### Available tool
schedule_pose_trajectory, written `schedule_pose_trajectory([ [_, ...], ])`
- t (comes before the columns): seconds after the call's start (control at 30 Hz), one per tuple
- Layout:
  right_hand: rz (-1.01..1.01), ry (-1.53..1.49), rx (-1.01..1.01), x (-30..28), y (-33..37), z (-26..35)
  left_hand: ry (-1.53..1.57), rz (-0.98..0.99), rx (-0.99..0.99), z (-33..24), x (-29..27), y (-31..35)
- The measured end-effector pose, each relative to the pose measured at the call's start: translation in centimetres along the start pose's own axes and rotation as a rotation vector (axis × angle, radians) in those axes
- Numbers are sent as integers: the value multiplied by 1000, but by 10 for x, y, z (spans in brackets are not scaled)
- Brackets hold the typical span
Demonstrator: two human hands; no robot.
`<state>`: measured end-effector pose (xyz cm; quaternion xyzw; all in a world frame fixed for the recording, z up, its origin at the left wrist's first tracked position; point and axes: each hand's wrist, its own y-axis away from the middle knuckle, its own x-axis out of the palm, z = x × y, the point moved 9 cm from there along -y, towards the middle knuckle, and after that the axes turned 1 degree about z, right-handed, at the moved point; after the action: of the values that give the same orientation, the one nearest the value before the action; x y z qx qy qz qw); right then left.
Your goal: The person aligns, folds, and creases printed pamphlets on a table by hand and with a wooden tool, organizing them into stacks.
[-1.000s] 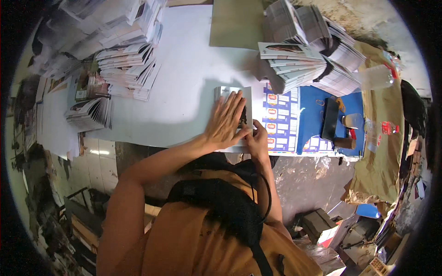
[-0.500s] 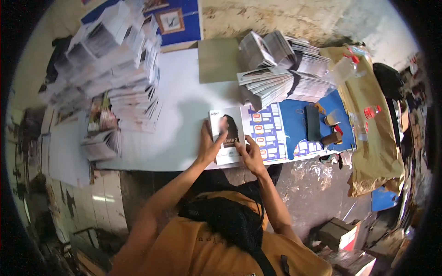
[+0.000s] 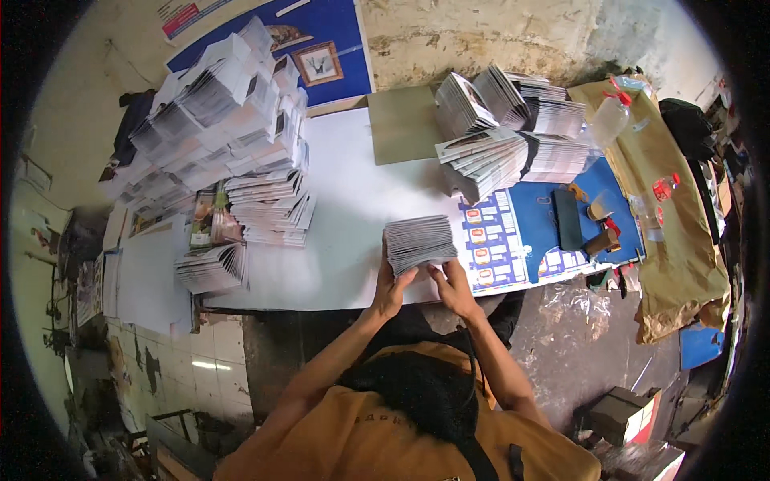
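Note:
A thick stack of thin booklets [image 3: 419, 241] is between my hands at the front of the white-covered table [image 3: 321, 276], with its layered edges facing up. My left hand [image 3: 391, 290] is closed on the stack's near left corner, its thumb toward the near side. On the near right side, my right hand [image 3: 454, 290] grips the stack too. Most fingertips are hidden behind the booklets. To the right of the stack lies a blue and white printed sheet [image 3: 491, 244].
A tall pile of booklets [image 3: 216, 120] stands at the left, with smaller stacks [image 3: 269, 210] before it. Black-banded bundles [image 3: 553, 158] sit at the back right. Farther right are a dark phone-like slab [image 3: 568, 219], a plastic cup [image 3: 599, 208], bottles [image 3: 612, 119] and brown paper [image 3: 682, 268].
The stack has been turned: its dark-pictured cover faced up before, and its layered edges do now. Both hands have shifted to its near corners. The whole view has swung slightly.

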<state>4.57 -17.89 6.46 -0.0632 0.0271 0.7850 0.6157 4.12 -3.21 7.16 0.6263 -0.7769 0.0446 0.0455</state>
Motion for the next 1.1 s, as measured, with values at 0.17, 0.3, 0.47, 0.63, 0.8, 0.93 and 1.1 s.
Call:
schedule_pose_trajectory([
  [0.17,26,-27,29,5,6,4,-4,58,-14,8,-6,-4],
  [0.3,-9,-126,19,2,15,-13,-121,58,92,15,0,-8],
  [0.47,-32,-19,2,3,4,3,-151,76,46,30,-6,-9],
  [0.63,-249,53,-168,-8,5,30,-436,-157,333,23,-14,-14],
  [0.8,-241,-144,-29,-1,-6,39,-662,-130,358,-67,-14,-21],
  [0.93,-271,-86,-18,-13,-16,23,-1163,51,449,-138,-10,-39],
  [1.1,-478,4,14,-64,1,1,-1480,211,330,-97,-34,-41],
])
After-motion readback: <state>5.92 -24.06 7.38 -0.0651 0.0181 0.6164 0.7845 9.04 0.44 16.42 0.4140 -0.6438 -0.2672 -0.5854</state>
